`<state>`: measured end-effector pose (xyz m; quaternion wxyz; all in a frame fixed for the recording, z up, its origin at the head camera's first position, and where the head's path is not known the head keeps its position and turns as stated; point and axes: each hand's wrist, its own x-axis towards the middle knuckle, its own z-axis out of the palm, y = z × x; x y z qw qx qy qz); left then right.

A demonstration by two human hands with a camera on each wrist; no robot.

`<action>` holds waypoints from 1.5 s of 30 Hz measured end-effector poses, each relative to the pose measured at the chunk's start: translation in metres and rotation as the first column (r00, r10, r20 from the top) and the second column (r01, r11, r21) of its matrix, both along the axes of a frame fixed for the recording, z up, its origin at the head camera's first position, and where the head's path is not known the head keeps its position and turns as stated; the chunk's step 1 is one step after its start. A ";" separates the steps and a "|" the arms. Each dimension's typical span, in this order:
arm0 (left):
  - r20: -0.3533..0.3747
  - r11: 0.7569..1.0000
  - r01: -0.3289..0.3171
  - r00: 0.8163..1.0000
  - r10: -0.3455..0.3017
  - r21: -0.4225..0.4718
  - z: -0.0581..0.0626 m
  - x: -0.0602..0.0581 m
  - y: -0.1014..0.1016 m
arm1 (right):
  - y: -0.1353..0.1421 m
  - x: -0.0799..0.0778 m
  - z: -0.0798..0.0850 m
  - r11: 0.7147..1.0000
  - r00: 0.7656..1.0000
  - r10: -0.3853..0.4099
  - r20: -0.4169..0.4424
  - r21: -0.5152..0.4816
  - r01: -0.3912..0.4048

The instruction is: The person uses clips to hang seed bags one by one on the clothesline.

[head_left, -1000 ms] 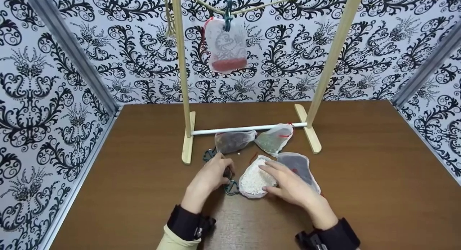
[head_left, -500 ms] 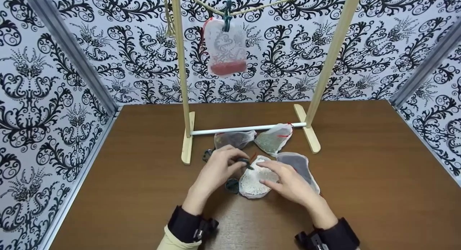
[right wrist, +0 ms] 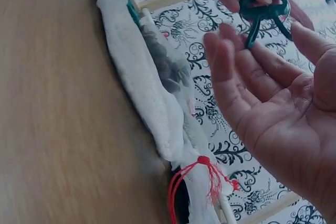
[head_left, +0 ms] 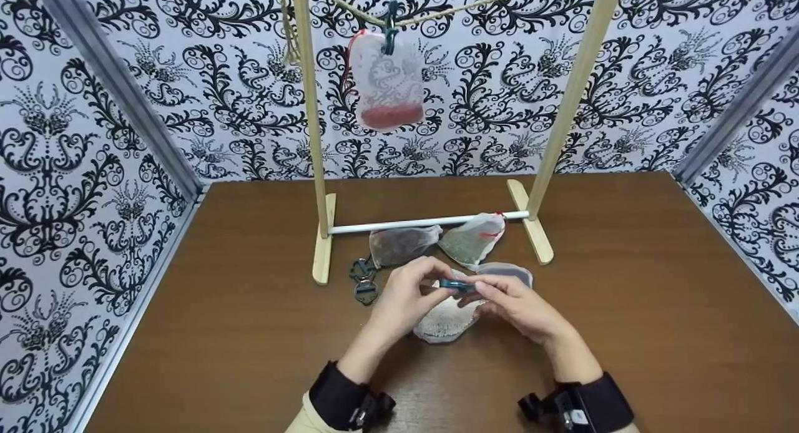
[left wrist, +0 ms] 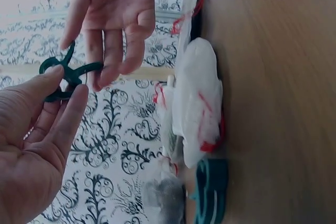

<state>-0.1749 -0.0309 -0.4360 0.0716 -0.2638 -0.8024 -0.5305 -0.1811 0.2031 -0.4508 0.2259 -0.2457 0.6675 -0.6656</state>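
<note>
My left hand [head_left: 409,296] pinches a dark green plastic clothespin [head_left: 455,286] between thumb and fingers, above the bags. In the left wrist view, the two legs of the clothespin [left wrist: 71,72] point toward my right hand [left wrist: 113,19]. That hand [head_left: 515,305] has its palm open and its fingertips at the leg ends, seemingly just touching them. Below both hands lies a mesh bag of white grains [head_left: 444,321], partly hidden. A second clothespin [head_left: 388,37] clips a mesh bag with pink contents [head_left: 392,111] to the rope.
A wooden stand [head_left: 315,140] with a white crossbar [head_left: 399,224] carries the rope [head_left: 474,10]. Before it lie a dark-filled bag [head_left: 402,246], a greenish bag [head_left: 471,243] and a grey bag [head_left: 509,272]. Loose clothespins [head_left: 364,280] lie left of them.
My left hand has lifted a clothespin off the table and brought it right, up to my right hand. The right hand has turned from over the white-grain bag toward the clothespin.
</note>
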 end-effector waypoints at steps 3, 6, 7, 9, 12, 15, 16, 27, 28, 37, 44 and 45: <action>-0.022 0.999 0.002 1.000 -0.003 -0.043 0.001 0.002 0.002 | 0.004 0.000 0.002 0.997 0.996 -0.067 0.064 -0.041 0.070; -0.080 0.977 -0.025 0.997 0.008 -0.211 -0.003 0.004 0.001 | 0.008 -0.002 0.003 0.975 0.975 -0.222 0.012 0.030 0.222; -0.101 0.956 -0.034 0.995 0.004 -0.293 -0.004 0.004 0.001 | 0.009 -0.003 0.004 0.958 0.960 -0.279 -0.018 0.064 0.280; -0.127 0.891 -0.045 0.992 -0.014 -0.453 -0.007 0.007 -0.001 | 0.012 -0.004 0.004 0.911 0.920 -0.381 -0.090 0.134 0.390; -0.081 0.764 0.001 0.994 -0.070 -0.645 -0.012 0.011 -0.004 | 0.015 -0.006 0.004 0.849 0.870 -0.459 -0.181 0.196 0.490; -0.034 0.668 0.029 0.996 -0.081 -0.744 -0.016 0.014 -0.005 | 0.018 -0.007 0.004 0.811 0.839 -0.491 -0.236 0.229 0.539; -0.034 0.646 0.026 0.996 -0.081 -0.763 -0.017 0.014 -0.005 | 0.019 -0.007 0.003 0.803 0.833 -0.493 -0.250 0.238 0.546; -0.334 0.703 -0.266 0.942 0.042 -0.659 -0.017 0.002 -0.010 | 0.022 -0.008 0.004 0.778 0.812 -0.499 -0.302 0.257 0.574; -0.385 0.713 -0.316 0.920 0.070 -0.626 -0.016 0.001 -0.010 | 0.022 -0.008 0.005 0.776 0.810 -0.501 -0.306 0.255 0.577; -0.481 0.845 -0.447 0.833 0.274 -0.293 0.000 -0.006 -0.019 | 0.023 -0.008 0.006 0.772 0.785 -0.514 -0.345 0.211 0.599; -0.273 0.936 -0.302 0.929 0.248 -0.178 0.007 -0.008 -0.030 | 0.023 -0.007 0.006 0.761 0.775 -0.512 -0.371 0.223 0.609; -0.275 0.940 -0.288 0.933 0.232 -0.185 0.007 -0.008 -0.031 | 0.023 -0.007 0.007 0.758 0.772 -0.505 -0.387 0.229 0.611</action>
